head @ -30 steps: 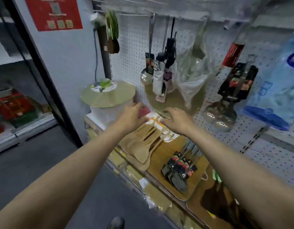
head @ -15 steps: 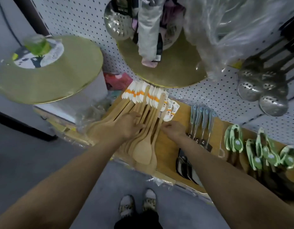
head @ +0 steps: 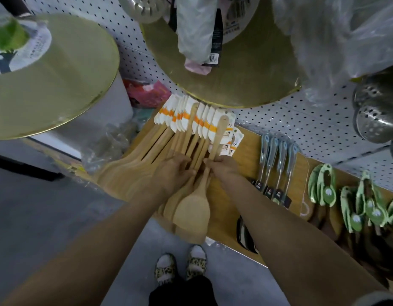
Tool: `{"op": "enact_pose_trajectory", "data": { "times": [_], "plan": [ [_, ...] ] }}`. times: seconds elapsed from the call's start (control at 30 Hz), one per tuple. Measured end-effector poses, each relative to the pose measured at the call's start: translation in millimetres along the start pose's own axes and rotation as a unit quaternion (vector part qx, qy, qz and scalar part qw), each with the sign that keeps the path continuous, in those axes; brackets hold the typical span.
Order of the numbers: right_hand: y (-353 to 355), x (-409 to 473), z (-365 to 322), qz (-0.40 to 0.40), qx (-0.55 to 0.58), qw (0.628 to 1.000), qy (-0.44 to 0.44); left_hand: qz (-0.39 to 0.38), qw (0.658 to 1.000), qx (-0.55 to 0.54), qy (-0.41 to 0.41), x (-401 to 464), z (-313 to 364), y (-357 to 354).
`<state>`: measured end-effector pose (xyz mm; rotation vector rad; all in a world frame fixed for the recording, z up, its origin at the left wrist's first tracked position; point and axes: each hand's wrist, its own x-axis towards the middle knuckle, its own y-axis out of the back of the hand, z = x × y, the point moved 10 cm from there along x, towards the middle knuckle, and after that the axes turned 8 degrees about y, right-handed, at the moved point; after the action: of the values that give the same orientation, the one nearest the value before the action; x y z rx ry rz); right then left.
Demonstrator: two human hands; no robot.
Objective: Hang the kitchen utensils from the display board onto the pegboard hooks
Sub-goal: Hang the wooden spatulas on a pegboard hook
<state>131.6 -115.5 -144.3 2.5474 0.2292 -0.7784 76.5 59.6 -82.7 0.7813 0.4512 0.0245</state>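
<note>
- On the wooden display board [head: 246, 151], near edge of the shelf, a fanned pile of wooden spatulas [head: 186, 149] lies with blades toward the person and white-and-orange card tags [head: 191, 119] toward the far side.
- Left hand [head: 173, 171] rests flat across the handles mid-pile, fingers mostly straight and spread a little, pressing; likely pinning the stack so it won't slide while one is drawn out.
- Right hand [head: 224, 167] is just right of the left, fingers curled round the handle of one spatula [head: 216, 138] that lies on top of the pile, crossing over the tags; looks like the pick for hanging.
- Exact thumb position on the right hand: cannot tell, hidden by the hand.
- Pegboard [head: 301, 120] is the white perforated wall at the far side, directly behind the board; no free hook visible in this view.
- Right of the spatulas on the same board: a row of metal-handled utensils [head: 277, 164], then green-carded items [head: 323, 186] further right.
- Hanging above: a round gold board [head: 246, 80], perforated steel skimmers [head: 376, 113] at far right, and plastic-wrapped goods [head: 337, 36].
- Left: a large round gold lid-like disc [head: 65, 80] on a white box.
- Step judged: separating one spatula; hanging not yet begun.
</note>
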Motion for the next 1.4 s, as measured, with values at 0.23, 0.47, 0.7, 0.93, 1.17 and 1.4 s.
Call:
{"op": "enact_pose_trajectory", "data": {
  "times": [0.23, 0.47, 0.7, 0.93, 1.17, 1.4],
  "plan": [
    [68, -32, 40, 0.047, 0.053, 0.997, -0.029, -0.040, 0.996, -0.067, 0.050, 7, 29, -48],
    [100, -43, 49, 0.026, 0.054, 0.998, -0.023, 0.004, 0.990, 0.013, 0.139, 20, 35, -72],
    [109, -49, 54, 0.031, 0.059, 0.998, -0.018, 0.038, 0.974, 0.124, 0.188, 14, 30, -80],
    [110, -56, 59, 0.028, 0.081, 0.996, -0.019, 0.060, 0.971, 0.106, 0.208, 7, 22, -93],
    [117, -70, 65, 0.049, 0.128, 0.990, -0.018, -0.028, 0.986, 0.014, 0.161, 6, 29, -114],
    [136, -93, 61, 0.087, 0.152, 0.984, -0.005, -0.119, 0.980, -0.123, 0.104, 6, 62, -116]
  ]
}}
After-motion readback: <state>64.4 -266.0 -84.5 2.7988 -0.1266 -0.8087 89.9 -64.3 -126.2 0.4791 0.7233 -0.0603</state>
